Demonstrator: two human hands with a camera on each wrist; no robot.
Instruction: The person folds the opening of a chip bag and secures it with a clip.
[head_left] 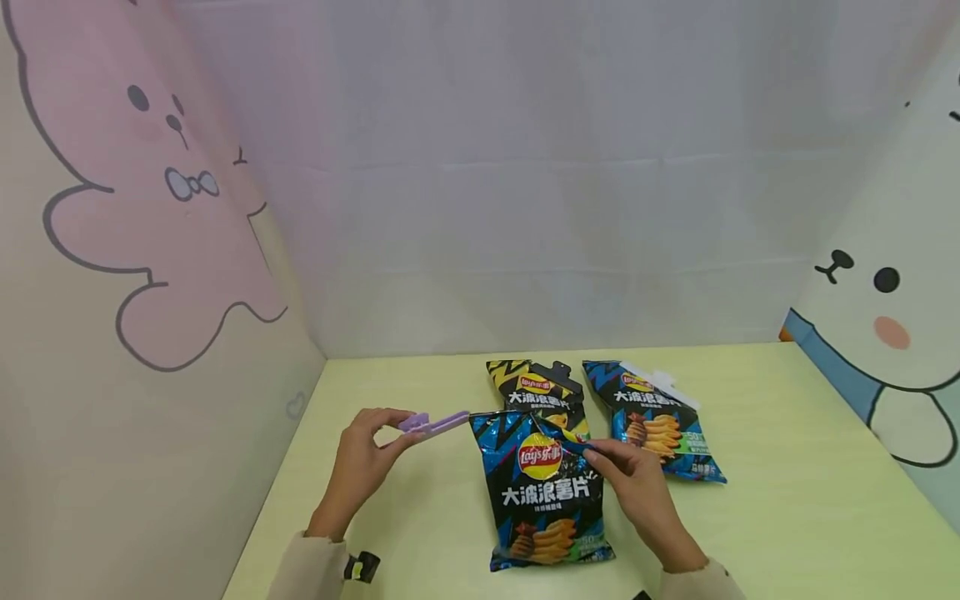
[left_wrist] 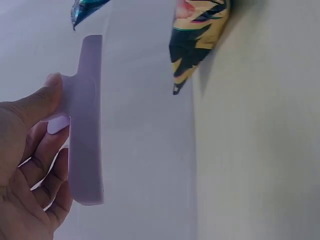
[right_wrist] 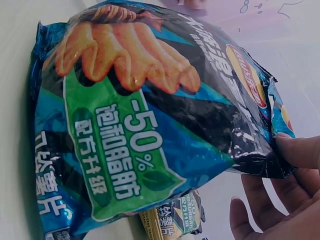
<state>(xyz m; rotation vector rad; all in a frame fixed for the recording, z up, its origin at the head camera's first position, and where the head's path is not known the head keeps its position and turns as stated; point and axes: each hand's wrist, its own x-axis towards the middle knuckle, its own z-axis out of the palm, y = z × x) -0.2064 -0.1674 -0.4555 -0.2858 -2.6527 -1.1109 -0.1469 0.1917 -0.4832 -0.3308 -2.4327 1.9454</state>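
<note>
My left hand (head_left: 363, 462) pinches a purple bag clip (head_left: 448, 423) between thumb and fingers, its long bar pointing at the top left corner of a blue and black chip bag (head_left: 542, 492). In the left wrist view the clip (left_wrist: 86, 145) has a straight bar and a handle under the thumb. At the bag's top right corner, my right hand (head_left: 641, 487) pinches the edge. The bag stands upright or tilted, front towards me, and its top edge looks folded near the right fingers. The right wrist view shows this bag (right_wrist: 210, 145) full and bulging.
Behind the held bag, a yellow and black chip bag (head_left: 517, 383) lies with a black clip (head_left: 557, 377) across its top. To its right lies another blue chip bag (head_left: 660, 433) with a white clip (head_left: 662, 383). The pale yellow table (head_left: 787, 467) meets a white curtain (head_left: 525, 208) at the back.
</note>
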